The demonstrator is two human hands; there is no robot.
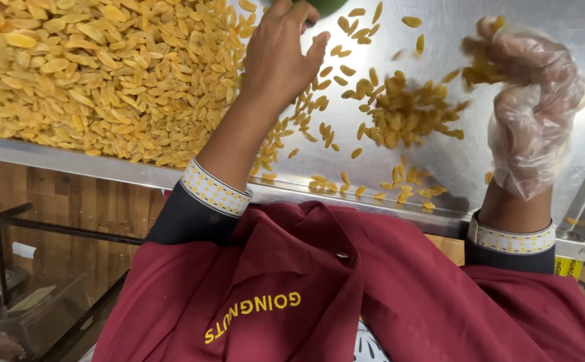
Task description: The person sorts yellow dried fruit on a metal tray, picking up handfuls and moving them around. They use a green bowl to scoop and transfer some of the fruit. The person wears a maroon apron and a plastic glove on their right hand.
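A big heap of golden raisins [98, 74] covers the left part of a steel tray [440, 167]. My bare left hand [280, 57] lies at the heap's right edge, back up, thumb apart, its fingertips next to a green object [325, 5] at the top edge. A smaller loose pile of raisins [406, 114] lies between my hands. My right hand [532, 94] wears a clear plastic glove and hovers over the tray's right side, blurred, with its fingers curled around a few raisins [480, 67].
The tray's raised front rim [71, 157] runs along my chest, with scattered raisins near it. Below left are a wooden floor [58, 201] and a black metal frame [11, 228]. I wear a maroon shirt [346, 288].
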